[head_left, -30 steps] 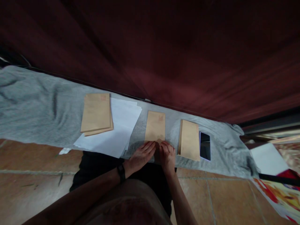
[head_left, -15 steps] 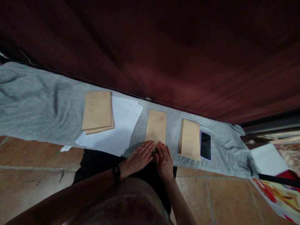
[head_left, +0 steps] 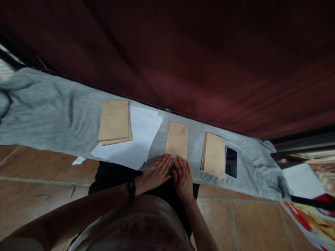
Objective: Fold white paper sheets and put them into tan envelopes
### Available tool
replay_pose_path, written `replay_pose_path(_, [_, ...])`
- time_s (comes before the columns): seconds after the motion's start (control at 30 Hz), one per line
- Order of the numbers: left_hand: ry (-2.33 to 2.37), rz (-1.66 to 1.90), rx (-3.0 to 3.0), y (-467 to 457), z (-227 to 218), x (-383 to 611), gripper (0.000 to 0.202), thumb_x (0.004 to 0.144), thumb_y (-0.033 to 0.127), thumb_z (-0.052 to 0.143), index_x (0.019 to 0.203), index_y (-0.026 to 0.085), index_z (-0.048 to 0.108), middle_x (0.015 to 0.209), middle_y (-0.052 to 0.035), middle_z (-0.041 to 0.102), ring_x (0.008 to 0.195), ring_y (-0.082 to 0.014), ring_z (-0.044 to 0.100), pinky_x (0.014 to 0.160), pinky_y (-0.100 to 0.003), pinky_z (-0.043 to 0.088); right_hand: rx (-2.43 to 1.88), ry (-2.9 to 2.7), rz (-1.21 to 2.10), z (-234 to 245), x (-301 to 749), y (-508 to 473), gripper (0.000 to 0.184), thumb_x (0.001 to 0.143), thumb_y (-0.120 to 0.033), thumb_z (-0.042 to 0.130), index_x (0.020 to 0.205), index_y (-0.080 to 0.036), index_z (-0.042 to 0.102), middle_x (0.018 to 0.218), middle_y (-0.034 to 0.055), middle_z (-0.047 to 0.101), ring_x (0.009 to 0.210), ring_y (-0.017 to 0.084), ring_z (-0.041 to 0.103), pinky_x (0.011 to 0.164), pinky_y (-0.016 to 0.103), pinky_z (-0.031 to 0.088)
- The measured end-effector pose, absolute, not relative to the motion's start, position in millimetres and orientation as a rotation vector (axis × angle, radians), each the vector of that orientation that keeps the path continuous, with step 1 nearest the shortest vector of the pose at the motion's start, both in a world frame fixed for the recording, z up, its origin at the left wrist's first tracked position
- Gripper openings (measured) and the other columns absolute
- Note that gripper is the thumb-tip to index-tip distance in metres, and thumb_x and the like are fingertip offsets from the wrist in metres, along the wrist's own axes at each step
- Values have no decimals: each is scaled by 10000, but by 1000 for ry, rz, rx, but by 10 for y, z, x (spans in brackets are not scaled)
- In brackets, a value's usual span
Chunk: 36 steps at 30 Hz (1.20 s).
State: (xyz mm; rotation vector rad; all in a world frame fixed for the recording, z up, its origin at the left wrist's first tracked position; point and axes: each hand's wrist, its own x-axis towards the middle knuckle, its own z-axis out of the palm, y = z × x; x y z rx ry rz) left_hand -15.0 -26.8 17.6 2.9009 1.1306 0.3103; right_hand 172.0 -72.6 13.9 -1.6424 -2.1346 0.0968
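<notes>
A single brown envelope (head_left: 177,137) lies in front of me on the grey cloth, its printed square at the far right corner. Flat on its near end rest the fingers of my left hand (head_left: 156,173), stretched out, with a dark band on the wrist. Beside it my right hand (head_left: 182,177) lies palm down on the same end, fingers extended. Both hands cover the envelope's near edge. To the left, a stack of brown envelopes (head_left: 114,120) sits on white paper sheets (head_left: 142,130). Another pile of envelopes (head_left: 214,155) is to the right.
A phone (head_left: 231,162) lies just right of the right-hand pile. The grey cloth (head_left: 52,115) covers a narrow bench-like surface against a dark red upright surface (head_left: 167,62). A white scrap (head_left: 79,160) is on the tiled floor (head_left: 253,223). A colourful printed item (head_left: 314,219) stands at far right.
The view has shifted slightly, so the left-hand stack and sheets appear a little further right. Both hands stay at the envelope's near end with almost no visible movement.
</notes>
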Motion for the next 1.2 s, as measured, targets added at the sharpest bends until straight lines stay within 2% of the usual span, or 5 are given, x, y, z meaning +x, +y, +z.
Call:
replay_pose_path(0.2, [1082, 283, 2937, -265, 168, -177, 705, 995, 459, 495, 1511, -5, 368, 1603, -239, 331, 1519, -326, 269, 1246, -447, 249, -1641, -2142, 118, 122, 1622, -750, 508, 1064, -274, 402, 1566, -210, 354, 1561, 131, 456, 1473, 263, 391, 1211, 538, 306])
replay_pose_path(0.37, [1083, 255, 2979, -251, 161, -186, 736, 997, 514, 475, 1525, 16, 353, 1608, -219, 337, 1517, -325, 275, 1248, -441, 235, -1654, -2112, 101, 108, 1697, -779, 499, 1068, -289, 406, 1561, -220, 362, 1569, 136, 443, 1468, 269, 397, 1204, 553, 302])
replay_pose_path(0.63, [1041, 297, 2998, -237, 171, -232, 730, 971, 489, 547, 1506, 21, 386, 1595, -230, 359, 1504, -329, 311, 1241, -449, 252, -1699, -2111, 73, 92, 1720, -803, 492, 1077, -319, 376, 1552, -192, 380, 1557, 152, 459, 1465, 274, 397, 1200, 538, 289])
replay_pose_path(0.97, [1000, 373, 2930, -95, 323, -141, 536, 1037, 453, 426, 1380, 60, 550, 1435, -192, 584, 1405, -283, 484, 1201, -412, 325, -1765, -2133, 44, 82, 1695, -815, 510, 1080, -318, 334, 1574, -193, 342, 1584, 146, 419, 1481, 266, 368, 1205, 532, 277])
replay_pose_path(1.2, [905, 326, 2846, 151, 304, -1, 589, 1032, 431, 417, 1519, 100, 401, 1611, -139, 373, 1529, -249, 265, 1262, -425, 179, -1764, -2096, 44, 62, 1691, -808, 511, 1074, -336, 362, 1564, -193, 366, 1556, 142, 462, 1488, 288, 351, 1193, 564, 297])
